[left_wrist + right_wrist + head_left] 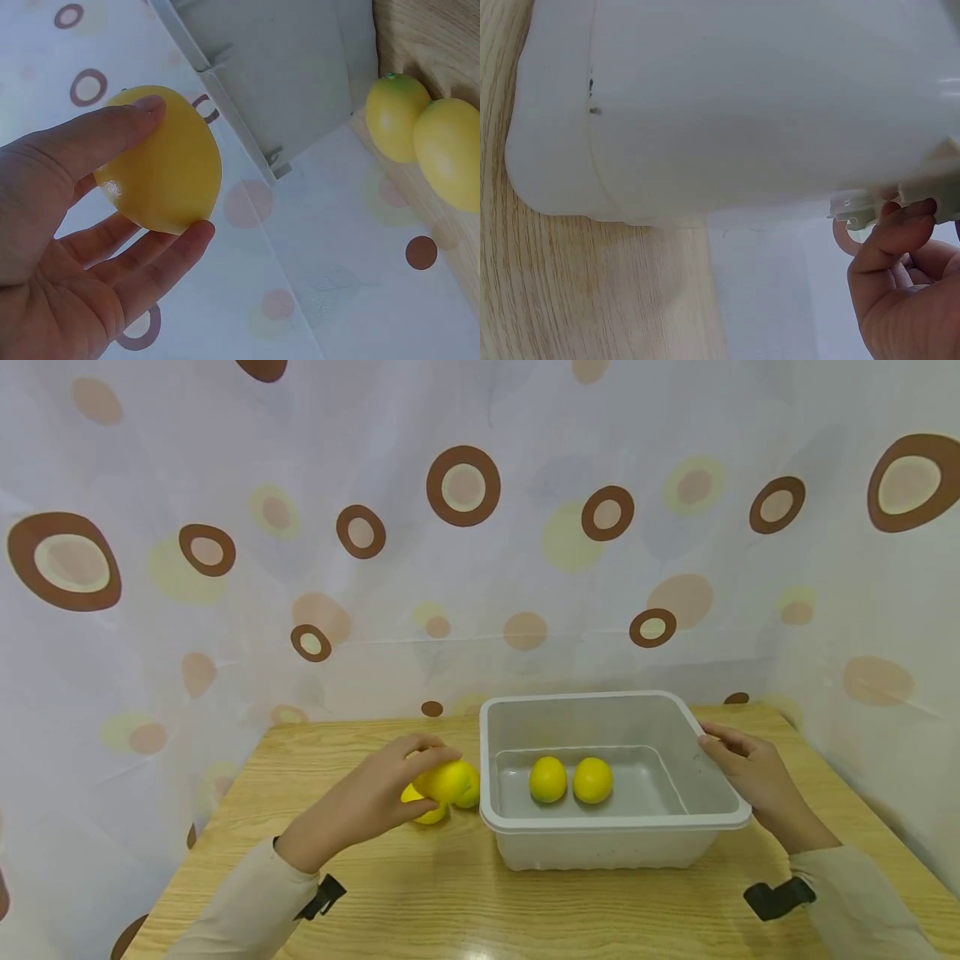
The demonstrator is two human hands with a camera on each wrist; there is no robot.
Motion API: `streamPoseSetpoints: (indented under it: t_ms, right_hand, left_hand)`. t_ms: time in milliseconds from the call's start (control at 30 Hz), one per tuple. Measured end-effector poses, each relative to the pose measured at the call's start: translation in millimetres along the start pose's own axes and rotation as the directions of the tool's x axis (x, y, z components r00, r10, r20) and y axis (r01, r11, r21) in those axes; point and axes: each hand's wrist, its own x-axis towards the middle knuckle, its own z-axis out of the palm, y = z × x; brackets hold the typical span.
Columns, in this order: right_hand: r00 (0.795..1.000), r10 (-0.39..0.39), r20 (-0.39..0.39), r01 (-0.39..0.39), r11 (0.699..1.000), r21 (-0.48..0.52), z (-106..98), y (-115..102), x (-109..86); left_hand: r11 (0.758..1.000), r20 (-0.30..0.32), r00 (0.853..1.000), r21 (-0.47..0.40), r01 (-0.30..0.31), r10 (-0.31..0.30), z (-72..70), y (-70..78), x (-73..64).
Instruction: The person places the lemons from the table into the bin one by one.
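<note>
My left hand [372, 793] pinches a yellow lemon [161, 169] between thumb and fingers, just left of the bin. Beyond and below it, two more lemons [397, 116] lie on the table, partly covered by the held one in the head view. The white plastic bin [615, 822] stands upright and open-topped. Side by side on its floor are a left lemon [548, 779] and a right lemon [592, 780]. My right hand [761, 777] grips the bin's right rim, with curled fingers [889, 244] at the edge in the right wrist view.
A wood-grain table [375, 902] carries everything. Behind it and along both sides hangs a pale curtain [465, 568] with brown and beige rings. Black straps [780, 898] circle both wrists over light sleeves.
</note>
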Motion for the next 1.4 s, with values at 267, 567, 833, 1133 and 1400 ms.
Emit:
streamPoseSetpoints:
  t_ms: [267,567,833,1133,1400]
  right_hand:
    - [1.000,-0.009,0.008,0.008,1.000,0.010,0,-2,-0.9]
    - [1.000,-0.018,0.002,0.018,1.000,0.000,1,1,1.0]
    - [1.000,-0.022,-0.009,0.022,1.000,0.001,0,-1,-1.4]
    - [1.000,-0.021,-0.018,0.020,1.000,-0.009,0,-1,0.0]
    - [1.000,-0.028,-0.012,0.028,1.000,0.005,0,1,-1.1]
  left_hand:
    - [0.998,-0.034,0.998,0.013,-0.056,0.056,-7.9,4.7,16.6]
    - [0.989,-0.067,0.988,0.045,-0.138,0.141,-17.8,6.6,36.5]
    - [0.985,-0.052,0.985,0.065,-0.162,0.166,-26.2,14.4,60.5]
    - [0.973,-0.060,0.979,0.141,-0.184,0.194,-23.6,16.0,92.3]
    - [0.971,-0.049,0.976,0.122,-0.205,0.212,-18.0,17.3,121.9]
